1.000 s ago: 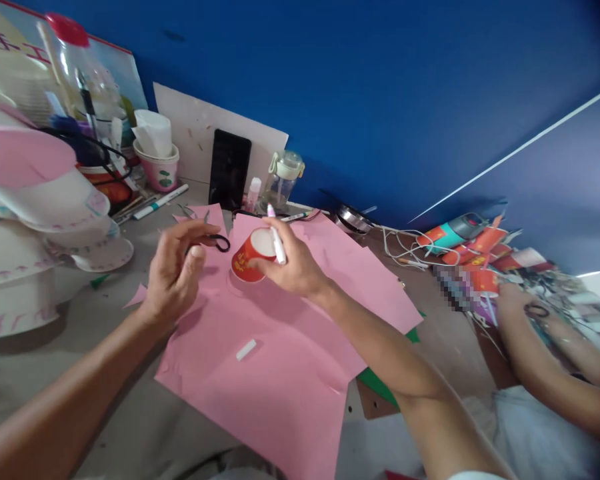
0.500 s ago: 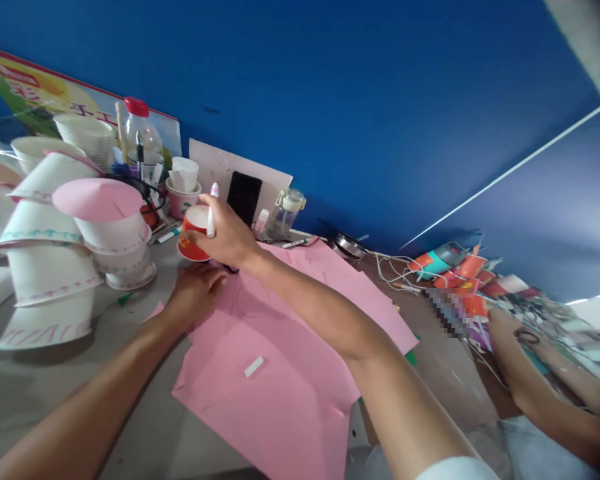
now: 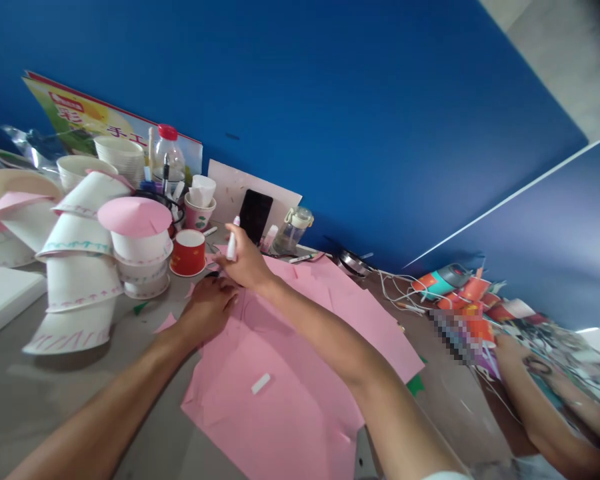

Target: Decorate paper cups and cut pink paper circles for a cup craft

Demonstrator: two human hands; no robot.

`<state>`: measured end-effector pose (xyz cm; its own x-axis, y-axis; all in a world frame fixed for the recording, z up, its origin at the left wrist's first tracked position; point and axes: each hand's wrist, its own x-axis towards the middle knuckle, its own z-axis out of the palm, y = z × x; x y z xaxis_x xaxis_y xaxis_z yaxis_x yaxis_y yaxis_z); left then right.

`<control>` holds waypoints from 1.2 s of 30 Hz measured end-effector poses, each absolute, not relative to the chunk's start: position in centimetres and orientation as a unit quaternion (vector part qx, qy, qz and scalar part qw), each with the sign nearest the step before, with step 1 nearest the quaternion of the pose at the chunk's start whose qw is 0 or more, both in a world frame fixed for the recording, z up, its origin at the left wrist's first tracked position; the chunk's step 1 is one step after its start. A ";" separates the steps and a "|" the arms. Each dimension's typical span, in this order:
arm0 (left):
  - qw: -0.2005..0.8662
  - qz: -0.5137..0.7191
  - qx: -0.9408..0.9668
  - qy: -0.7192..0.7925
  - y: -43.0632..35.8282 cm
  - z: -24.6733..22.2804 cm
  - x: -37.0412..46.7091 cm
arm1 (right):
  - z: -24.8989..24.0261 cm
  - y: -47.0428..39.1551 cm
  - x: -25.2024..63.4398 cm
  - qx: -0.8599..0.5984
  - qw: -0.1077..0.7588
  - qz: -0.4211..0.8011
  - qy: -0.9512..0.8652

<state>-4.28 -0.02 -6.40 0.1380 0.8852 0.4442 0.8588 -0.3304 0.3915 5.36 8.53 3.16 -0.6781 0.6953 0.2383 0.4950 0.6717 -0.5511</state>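
In my right hand (image 3: 245, 257) is a white marker (image 3: 232, 241) with a pinkish cap, its tip end pointing up and the fingers closed round it. My left hand (image 3: 213, 307) lies low over the left edge of the pink paper (image 3: 285, 353), fingers curled. Beside its knuckles shows a small dark thing, and what the fingers grip is hidden. A red paper cup (image 3: 188, 255) stands upside down on the table, just left of my right hand and apart from it. On the pink paper lies a small white strip (image 3: 261, 383).
Stacked white paper cups (image 3: 83, 283) and a cup figure with a pink cone top (image 3: 135, 217) stand at left. Behind are a red-capped bottle (image 3: 169, 157), a phone (image 3: 256, 215) and a clear bottle (image 3: 294, 230). At right, another person's arm (image 3: 530, 400) reaches toward red cups.
My right hand has let go of the red cup, which now stands on the table, and has moved right and down, keeping the marker. The view has shifted slightly left.
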 end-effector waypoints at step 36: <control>0.050 0.337 0.724 0.599 -0.4 -4.8 -4.3 | -1.2 -2.7 21.1 -0.086 0.148 0.220 -0.960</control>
